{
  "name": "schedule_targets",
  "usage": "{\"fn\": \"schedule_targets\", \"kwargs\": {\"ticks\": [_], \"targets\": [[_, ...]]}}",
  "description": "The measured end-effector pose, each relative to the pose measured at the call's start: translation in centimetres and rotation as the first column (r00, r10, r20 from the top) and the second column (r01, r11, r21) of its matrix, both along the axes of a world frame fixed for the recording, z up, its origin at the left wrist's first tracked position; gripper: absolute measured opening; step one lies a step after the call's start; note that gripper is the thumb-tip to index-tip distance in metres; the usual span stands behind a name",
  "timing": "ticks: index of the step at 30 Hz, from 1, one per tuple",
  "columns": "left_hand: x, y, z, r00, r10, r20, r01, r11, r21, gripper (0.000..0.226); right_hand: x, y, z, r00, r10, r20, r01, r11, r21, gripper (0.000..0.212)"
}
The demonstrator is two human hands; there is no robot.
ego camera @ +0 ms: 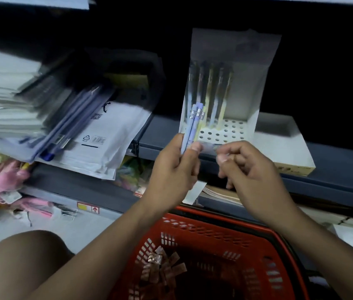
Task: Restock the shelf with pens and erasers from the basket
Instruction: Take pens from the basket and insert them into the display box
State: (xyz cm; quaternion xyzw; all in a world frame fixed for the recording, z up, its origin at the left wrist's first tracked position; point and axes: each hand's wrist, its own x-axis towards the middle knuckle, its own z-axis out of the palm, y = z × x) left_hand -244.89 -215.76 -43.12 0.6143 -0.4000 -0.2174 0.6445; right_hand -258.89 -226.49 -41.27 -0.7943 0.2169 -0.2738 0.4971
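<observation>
Nearest, a red plastic basket [225, 239] with slotted walls sits below the arms; small pinkish wrapped packets [162, 267] lie in a heap on its bottom. Above it, the left hand [171, 169] grips a small bunch of pens [194, 126], fingers [196, 147] curled round the lower ends, thumb pressed on the barrels. The pens are pastel blue, lilac and yellow with silver bands near the tops, held upright just in front of the shelf [258, 152]. The right hand [249, 169] hovers beside it, fingers curled, thumb and forefinger pinched together; whether they hold something I cannot tell. Beyond, a white display box [264, 87] with a perforated base stands on the shelf, holding upright pens. Left, a leaning white packet [110, 135] shows a barcode and recycling triangle; its writing is unreadable.
</observation>
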Motion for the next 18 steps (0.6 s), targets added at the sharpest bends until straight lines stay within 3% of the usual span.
{"fn": "schedule_targets", "kwargs": {"ticks": [7, 14, 18], "targets": [[0.3, -0.7, 0.2, 0.998, -0.023, -0.051, 0.02, 0.998, -0.06, 0.024, 2.1, -0.3, -0.6, 0.993, 0.117, -0.018, -0.117, 0.993, -0.002, 0.008], [0.5, -0.5, 0.7, 0.97, -0.071, -0.234, 0.043, 0.991, -0.125, 0.029, 3.9, -0.5, -0.1, 0.993, 0.122, -0.007, -0.122, 0.988, -0.099, 0.01], [0.9, -0.1, 0.8, 0.939, -0.085, -0.333, 0.031, 0.986, -0.164, 0.035, 4.8, -0.2, 0.4, 0.99, 0.14, 0.005, -0.139, 0.99, -0.029, 0.01]]}}
